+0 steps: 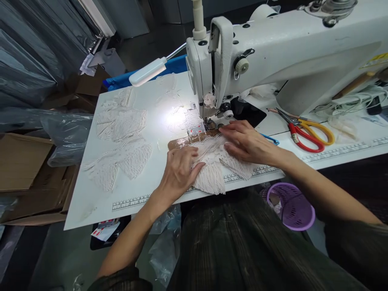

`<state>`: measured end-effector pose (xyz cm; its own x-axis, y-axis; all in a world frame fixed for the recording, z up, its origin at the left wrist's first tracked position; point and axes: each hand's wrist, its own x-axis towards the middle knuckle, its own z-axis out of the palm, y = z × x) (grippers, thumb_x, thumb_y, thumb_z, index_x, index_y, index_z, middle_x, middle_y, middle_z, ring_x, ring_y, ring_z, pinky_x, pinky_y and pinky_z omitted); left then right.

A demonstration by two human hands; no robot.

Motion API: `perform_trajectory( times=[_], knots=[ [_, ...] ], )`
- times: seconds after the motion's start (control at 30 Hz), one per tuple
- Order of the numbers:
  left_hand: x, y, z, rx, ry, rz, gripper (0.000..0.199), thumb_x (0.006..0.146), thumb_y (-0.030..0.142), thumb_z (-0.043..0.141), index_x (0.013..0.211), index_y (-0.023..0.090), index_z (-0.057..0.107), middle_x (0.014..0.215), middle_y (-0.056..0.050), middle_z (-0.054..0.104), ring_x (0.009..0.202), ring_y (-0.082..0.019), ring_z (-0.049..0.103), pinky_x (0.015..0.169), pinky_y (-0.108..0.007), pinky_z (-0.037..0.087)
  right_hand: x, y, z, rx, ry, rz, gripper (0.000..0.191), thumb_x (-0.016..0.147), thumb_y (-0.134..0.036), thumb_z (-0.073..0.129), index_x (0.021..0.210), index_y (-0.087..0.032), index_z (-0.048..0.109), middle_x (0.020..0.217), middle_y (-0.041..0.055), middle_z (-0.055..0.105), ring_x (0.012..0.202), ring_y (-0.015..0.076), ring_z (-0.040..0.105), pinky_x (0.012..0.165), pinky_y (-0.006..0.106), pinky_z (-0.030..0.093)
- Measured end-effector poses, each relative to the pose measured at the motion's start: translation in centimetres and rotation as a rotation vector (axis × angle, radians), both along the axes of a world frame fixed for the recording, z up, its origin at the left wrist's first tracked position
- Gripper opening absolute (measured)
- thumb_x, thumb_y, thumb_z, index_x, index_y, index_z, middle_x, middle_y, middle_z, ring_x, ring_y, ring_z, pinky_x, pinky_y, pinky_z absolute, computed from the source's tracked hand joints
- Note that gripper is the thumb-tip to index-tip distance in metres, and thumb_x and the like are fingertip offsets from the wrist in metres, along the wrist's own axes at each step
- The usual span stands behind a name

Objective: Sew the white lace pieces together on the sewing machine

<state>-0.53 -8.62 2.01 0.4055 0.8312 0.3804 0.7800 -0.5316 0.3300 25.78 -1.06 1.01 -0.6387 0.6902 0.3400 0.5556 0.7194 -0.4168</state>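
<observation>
A piece of white lace fabric [209, 178] lies at the front of the sewing machine, its scalloped edge along a brown strip [182, 142] beside the presser foot [209, 124]. My left hand [182, 167] rests on the left part of the lace, thumb spread to the side. On the upper right part, my right hand [245, 141] lies with its fingers stretched toward the presser foot. A slim, pointed grey thing [228, 165] shows on the lace below my right hand; its kind is unclear. A blue loop [270, 139] sticks out behind that hand.
The white sewing machine [281, 48] spans the back right. Scissors with red and yellow handles [312, 135] lie right. More lace pieces [121, 125] lie left under a lamp [148, 72]. Below the table are a purple basket [298, 210] and, left, cardboard boxes [27, 161].
</observation>
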Motion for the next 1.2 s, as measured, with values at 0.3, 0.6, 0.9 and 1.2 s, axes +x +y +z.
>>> perform_trajectory(
  times=[0.3, 0.6, 0.9, 1.2],
  knots=[
    [-1.9, 3.1, 2.1, -0.432, 0.077, -0.013, 0.048, 0.094, 0.051, 0.056, 0.129, 0.019, 0.051, 0.125, -0.012, 0.06, 0.117, -0.029, 0.056, 0.093, -0.042, 0.049, 0.3, 2.3, 1.3, -0.188, -0.227, 0.085, 0.056, 0.087, -0.034, 0.057, 0.138, -0.012, 0.054, 0.121, 0.0172, 0.065, 0.113, 0.0336, 0.06, 0.097, 0.046, 0.05],
    [-1.0, 4.1, 3.0, -0.384, 0.024, -0.129, 0.011, 0.084, 0.028, 0.064, 0.088, 0.018, 0.068, 0.091, -0.003, 0.069, 0.085, -0.018, 0.065, 0.074, -0.029, 0.049, 2.8, 0.9, 1.9, -0.351, -0.073, 0.145, 0.018, 0.082, -0.035, 0.062, 0.09, -0.019, 0.064, 0.093, 0.0068, 0.065, 0.088, 0.0231, 0.062, 0.077, 0.034, 0.048],
    [-1.0, 2.2, 3.0, 0.54, 0.141, -0.295, 0.03, 0.08, -0.002, 0.054, 0.101, 0.019, 0.059, 0.102, -0.008, 0.076, 0.085, -0.02, 0.071, 0.076, -0.037, 0.052, 2.9, -0.9, 1.2, 0.194, 0.259, -0.038, 0.023, 0.074, -0.012, 0.056, 0.095, -0.021, 0.054, 0.111, 0.0097, 0.069, 0.099, 0.028, 0.063, 0.083, 0.042, 0.046],
    [-1.9, -0.4, 0.4, -0.024, 0.031, -0.433, 0.035, 0.083, 0.012, 0.058, 0.117, 0.016, 0.061, 0.126, -0.014, 0.067, 0.116, -0.027, 0.065, 0.096, -0.048, 0.053, 5.8, -4.5, -0.4, -0.209, 0.251, -0.066, 0.04, 0.084, -0.036, 0.068, 0.12, -0.023, 0.056, 0.115, 0.0089, 0.063, 0.1, 0.0264, 0.061, 0.088, 0.043, 0.051]
  ],
)
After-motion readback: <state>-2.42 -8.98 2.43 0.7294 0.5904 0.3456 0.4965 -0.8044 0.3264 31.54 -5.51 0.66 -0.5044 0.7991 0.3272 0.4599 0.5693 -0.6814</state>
